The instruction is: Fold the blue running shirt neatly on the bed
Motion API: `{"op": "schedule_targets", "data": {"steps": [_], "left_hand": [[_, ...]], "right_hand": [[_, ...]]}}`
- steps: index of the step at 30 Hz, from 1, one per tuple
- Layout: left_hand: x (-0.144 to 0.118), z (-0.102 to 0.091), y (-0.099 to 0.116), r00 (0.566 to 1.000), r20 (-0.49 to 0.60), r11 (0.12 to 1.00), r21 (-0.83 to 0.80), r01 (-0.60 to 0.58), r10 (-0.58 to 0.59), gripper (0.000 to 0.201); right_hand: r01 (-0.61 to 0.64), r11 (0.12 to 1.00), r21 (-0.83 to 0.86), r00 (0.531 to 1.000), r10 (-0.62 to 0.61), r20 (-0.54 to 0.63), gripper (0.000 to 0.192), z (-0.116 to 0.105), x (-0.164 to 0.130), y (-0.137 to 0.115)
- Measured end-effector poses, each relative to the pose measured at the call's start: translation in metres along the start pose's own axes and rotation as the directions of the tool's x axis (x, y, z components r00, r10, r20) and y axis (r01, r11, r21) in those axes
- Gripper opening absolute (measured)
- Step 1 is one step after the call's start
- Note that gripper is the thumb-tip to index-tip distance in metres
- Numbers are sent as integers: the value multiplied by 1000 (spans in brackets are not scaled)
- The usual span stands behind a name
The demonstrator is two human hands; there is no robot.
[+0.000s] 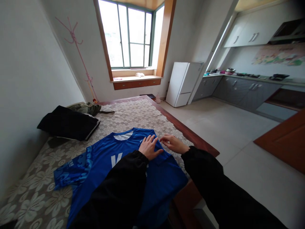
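One blue shirt (pixel 100 165) lies spread on the counter (pixel 202 146), over one flowered cloth (pixel 135 113), its round neckline towards the far side with white lining showing. The left sleeve is patterned in lighter blue; white chest lettering is partly hidden by the person's forearm (pixel 119 187). Of two hands, the left hand (pixel 149 148) rests open on the shirt's far right; the right hand (pixel 175 143) has bent fingers beside it, but I cannot tell whether they grip fabric. Far left: one black bundle (pixel 69 124), one olive bundle (pixel 88 108).
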State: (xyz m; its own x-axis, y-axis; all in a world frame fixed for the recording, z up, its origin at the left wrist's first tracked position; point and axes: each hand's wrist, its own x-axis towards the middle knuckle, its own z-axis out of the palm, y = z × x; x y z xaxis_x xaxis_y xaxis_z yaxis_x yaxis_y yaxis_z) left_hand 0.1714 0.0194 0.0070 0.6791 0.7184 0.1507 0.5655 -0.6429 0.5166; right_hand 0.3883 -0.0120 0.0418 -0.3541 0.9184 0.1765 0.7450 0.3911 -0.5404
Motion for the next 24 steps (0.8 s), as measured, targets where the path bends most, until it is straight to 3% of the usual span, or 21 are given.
{"op": "schedule_targets", "data": {"steps": [4,7,12,15,20,24], "left_hand": [[-6,13,-4,997,67,999,24,49,-50,94],[-11,16,-4,993,81,996,46,80,-84,104],[-17,11,2,972,163,980,133,147,-168,113],[-15,8,7,964,202,964,233,126,-174,117],[-10,12,8,989,123,969,240,52,-83,110],[-11,17,5,990,105,971,228,66,-91,112]], "right_hand": [[-11,997,-72,1000,11,-1,39,33,56,17],[-34,995,-96,999,35,11,43,54,72,31],[-29,996,-88,999,30,11,51,65,63,50],[-14,998,-68,1000,14,-5,54,66,59,55],[-4,992,-126,1000,5,7,52,71,60,53],[32,999,36,992,-27,-123,54,68,59,52]]}}
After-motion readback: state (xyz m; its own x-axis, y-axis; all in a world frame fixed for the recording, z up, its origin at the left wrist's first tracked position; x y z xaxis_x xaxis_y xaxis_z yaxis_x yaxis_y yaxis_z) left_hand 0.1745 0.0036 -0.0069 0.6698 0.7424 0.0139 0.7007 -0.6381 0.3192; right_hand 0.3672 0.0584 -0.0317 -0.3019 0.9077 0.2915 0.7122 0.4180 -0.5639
